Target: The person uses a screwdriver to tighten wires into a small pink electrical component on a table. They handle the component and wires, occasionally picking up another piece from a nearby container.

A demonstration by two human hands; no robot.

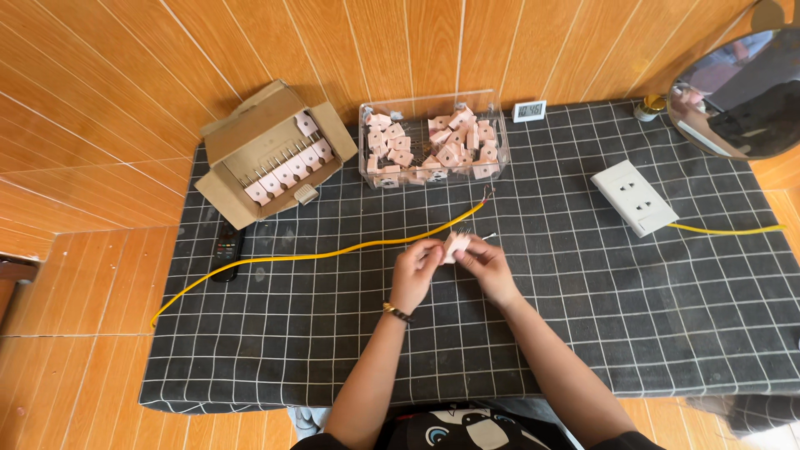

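Seen from above, two bare hands meet over a dark checked cloth [583, 333] spread on a wooden surface. The left hand [414, 277] and the right hand [485, 265] are both pinched closed on one small pink part [455, 245] held between their fingertips — the part sits right at the point where the two hands touch, slightly above the knuckles in the picture. Thin metal pins stick out of its far edge; finer detail is too small to tell. The left wrist wears a dark bracelet.

Just beyond the hands a yellow wire [333, 252] lies on the cloth, running from a bared end past the fingertips away to the person's left, off the cloth's edge. Farther out, straight ahead of the hands, stands a clear box [500, 137] heaped with more pink parts. To its left, well apart from the left hand, an open carton [242, 137] holds a neat row of the same parts, and a black remote [227, 250] lies just below it.

To the right, well apart from the right hand, a white socket [633, 197] rests on the cloth with another yellow wire leading off — beyond it, a round mirror [737, 96]. A small clock [529, 111] stands beside the clear box.
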